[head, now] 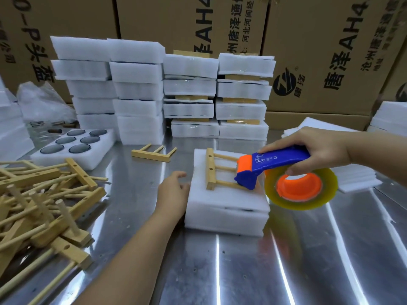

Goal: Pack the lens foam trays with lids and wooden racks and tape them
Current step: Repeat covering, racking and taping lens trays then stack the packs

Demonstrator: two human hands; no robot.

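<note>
Now, right grip: the right hand (317,148) is curled round the blue handle of the tape dispenser (275,164), whose orange nose points left onto the rack's pegs.
Rack: the wooden rack (211,168) lies flat on the lidded foam tray (224,208), bar running near-to-far, three pegs pointing right.
Left grip: the left hand (174,190) rests against the tray's left edge, fingers seemingly loose, clasping nothing.
Tray: mid-table (308,260).
</note>
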